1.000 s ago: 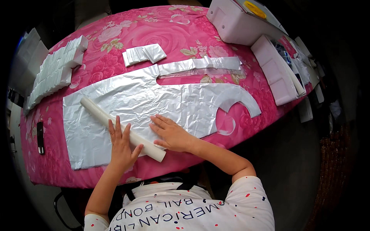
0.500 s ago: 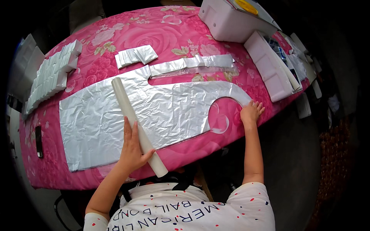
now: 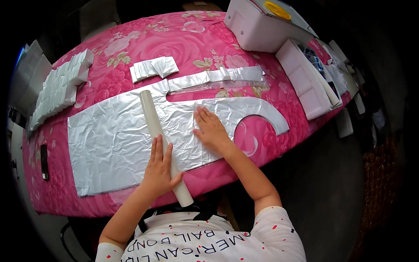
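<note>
A thin, shiny silver-white plastic apron (image 3: 109,144) lies spread on the table, with a rounded cutout at its right end. Its long strap (image 3: 209,78) runs along the far side, folded over in places. Across the apron's middle slants a pale, smooth tube (image 3: 152,115), its near end sticking out past the table edge. My left hand (image 3: 160,172) lies over the tube's lower half, fingers stretched and thumb apart. Flat on the wrinkled plastic right of the tube rests my right hand (image 3: 212,131), fingers extended, holding nothing.
Folded plastic packets (image 3: 153,68) lie beyond the apron; a long stack of them (image 3: 61,89) stands at left. A dark phone (image 3: 44,161) lies near the left edge. White foam boxes (image 3: 301,81) occupy the right. A pink floral cloth (image 3: 166,41) covers the table.
My right hand has left the apron's right tip and come left onto its middle. The tube has shifted right across the plastic, with my left hand moving along on it.
</note>
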The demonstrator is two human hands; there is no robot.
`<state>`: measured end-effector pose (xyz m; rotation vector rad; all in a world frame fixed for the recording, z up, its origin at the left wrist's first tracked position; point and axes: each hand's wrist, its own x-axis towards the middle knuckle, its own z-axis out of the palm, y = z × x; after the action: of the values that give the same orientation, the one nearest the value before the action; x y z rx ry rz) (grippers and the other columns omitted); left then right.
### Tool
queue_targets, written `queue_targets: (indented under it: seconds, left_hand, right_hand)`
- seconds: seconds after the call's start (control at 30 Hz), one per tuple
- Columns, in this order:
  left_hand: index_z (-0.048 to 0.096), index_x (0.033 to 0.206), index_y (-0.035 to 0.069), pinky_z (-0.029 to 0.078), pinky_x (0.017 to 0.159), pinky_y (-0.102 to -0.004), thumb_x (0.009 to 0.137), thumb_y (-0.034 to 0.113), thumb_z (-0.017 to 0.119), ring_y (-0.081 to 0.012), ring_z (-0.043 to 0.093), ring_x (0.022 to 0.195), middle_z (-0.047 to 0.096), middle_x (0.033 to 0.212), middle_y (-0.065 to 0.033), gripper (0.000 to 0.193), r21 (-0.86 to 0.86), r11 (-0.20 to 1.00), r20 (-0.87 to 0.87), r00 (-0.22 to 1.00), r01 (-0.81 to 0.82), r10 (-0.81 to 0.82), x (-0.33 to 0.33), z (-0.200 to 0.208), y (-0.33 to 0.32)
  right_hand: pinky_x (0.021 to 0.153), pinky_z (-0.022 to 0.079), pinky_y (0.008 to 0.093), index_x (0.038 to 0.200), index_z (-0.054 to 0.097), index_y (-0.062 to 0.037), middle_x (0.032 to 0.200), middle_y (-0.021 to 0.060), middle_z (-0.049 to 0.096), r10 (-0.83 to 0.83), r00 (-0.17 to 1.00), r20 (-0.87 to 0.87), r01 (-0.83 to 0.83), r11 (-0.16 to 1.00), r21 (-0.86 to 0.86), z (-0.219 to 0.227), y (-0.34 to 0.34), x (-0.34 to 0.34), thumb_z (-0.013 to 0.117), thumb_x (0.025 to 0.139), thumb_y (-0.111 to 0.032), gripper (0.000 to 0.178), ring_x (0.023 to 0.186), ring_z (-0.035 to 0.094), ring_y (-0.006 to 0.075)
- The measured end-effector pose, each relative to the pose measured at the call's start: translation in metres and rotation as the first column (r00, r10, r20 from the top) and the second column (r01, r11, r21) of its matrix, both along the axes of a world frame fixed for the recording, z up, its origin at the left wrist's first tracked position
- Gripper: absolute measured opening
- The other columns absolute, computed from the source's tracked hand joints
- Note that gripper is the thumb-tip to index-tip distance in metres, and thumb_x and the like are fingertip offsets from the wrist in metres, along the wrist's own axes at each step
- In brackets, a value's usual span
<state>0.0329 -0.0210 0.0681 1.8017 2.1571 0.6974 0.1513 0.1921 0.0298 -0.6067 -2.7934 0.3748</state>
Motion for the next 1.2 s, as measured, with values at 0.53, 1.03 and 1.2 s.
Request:
queue_targets:
  seconds: [0.53,1.03,1.2]
  left_hand:
    - [0.030,0.134,-0.002,0.019,0.108,-0.0471,0.068,0.030,0.065,-0.0452,0.007,0.136,0.008,0.145,-0.0306,0.081,0.008,1.000,-0.003,1.000,0.020,-0.020,0.000,0.003,0.001]
    - [0.033,0.133,-0.001,0.020,0.108,-0.0468,0.070,0.032,0.064,-0.0440,0.007,0.136,0.009,0.146,-0.0279,0.078,0.008,0.999,-0.008,0.999,0.038,-0.038,-0.001,0.001,0.002]
    - [0.033,0.134,0.000,0.022,0.108,-0.0456,0.072,0.029,0.065,-0.0406,0.012,0.136,0.012,0.146,-0.0267,0.076,0.067,0.997,0.034,0.999,0.038,-0.041,0.004,0.006,0.003]
  right_hand:
    - [0.080,0.046,0.0390,0.090,0.063,-0.0042,0.097,0.0111,0.064,-0.659,0.735,-0.159,0.675,0.690,0.262,-0.005,0.125,0.140,0.055,0.080,-0.011,0.014,0.095,0.059,0.0275]
    - [0.062,0.045,0.0378,0.080,0.058,-0.0060,0.067,0.0079,0.060,-0.575,0.763,-0.296,0.618,0.783,0.070,0.044,0.084,0.119,0.070,0.066,-0.009,0.019,0.064,0.058,0.0267]
    - [0.050,0.040,0.0257,0.093,0.062,-0.0042,0.063,0.0005,0.055,-0.588,0.745,-0.315,0.375,0.760,-0.531,0.059,0.029,0.079,0.072,0.073,-0.013,0.024,0.054,0.048,0.0095]
